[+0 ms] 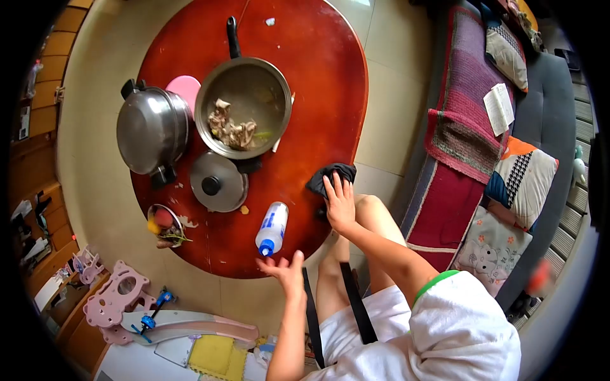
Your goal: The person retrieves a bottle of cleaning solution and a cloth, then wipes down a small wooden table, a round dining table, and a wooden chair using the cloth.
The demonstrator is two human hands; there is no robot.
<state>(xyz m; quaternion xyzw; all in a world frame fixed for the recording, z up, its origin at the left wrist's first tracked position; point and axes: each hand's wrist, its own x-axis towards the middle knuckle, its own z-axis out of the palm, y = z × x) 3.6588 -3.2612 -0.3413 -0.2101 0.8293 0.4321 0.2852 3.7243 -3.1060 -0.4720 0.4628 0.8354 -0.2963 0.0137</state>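
On table (pixel 324 82): pan (pixel 248 81) holding food (pixel 232 131), pot (pixel 149 130) to its left, lid (pixel 223 190) before pan, bottle (pixel 273 223) right of lid, left hand (pixel 289 274) just before bottle, cloth (pixel 318 181) under right hand (pixel 341 206) near right edge.

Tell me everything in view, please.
table: one, red, centre
frying pan: one, silver, on table
food: several, brownish, in pan
pot: one, silver, left of pan
lid: one, silver, beside pan
disc: one, pink, beside pot
bottle: one, white-blue, table's near edge
bowl: one, pale-rimmed, table's left
cloth: one, black, table's right
sofa: one, grey, right
cushions: three, patterned, on sofa
slide: one, pink-white, lower left
cabinet: one, brown, left
left hand: one, near bottle
right hand: one, on cloth
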